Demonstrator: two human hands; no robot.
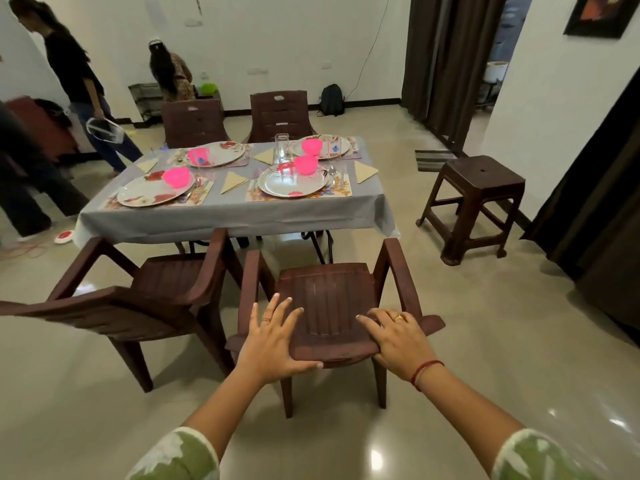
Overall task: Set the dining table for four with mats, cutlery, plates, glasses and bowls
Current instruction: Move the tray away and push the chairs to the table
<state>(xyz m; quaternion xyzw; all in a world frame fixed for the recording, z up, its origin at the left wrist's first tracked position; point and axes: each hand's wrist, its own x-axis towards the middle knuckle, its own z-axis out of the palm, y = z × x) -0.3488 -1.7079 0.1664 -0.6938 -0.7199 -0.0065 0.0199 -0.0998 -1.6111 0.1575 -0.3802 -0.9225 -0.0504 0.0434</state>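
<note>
Gripping the backrest of a brown chair (329, 289), a person stands back from the dining table (228, 220), as the head camera shows. The left hand (273, 337) has its fingers spread flat on top, thumb hooked under the edge. The right hand (394, 337) curls loosely over the backrest, thumb tucked beneath. The hold looks suited to sliding the chair in. Mats (341, 192), plates (154, 192), pink bowls (176, 176), glasses (282, 147) and cutlery (333, 173) mark four places on the cloth, well beyond the chair. The setting appears nearly complete.
</note>
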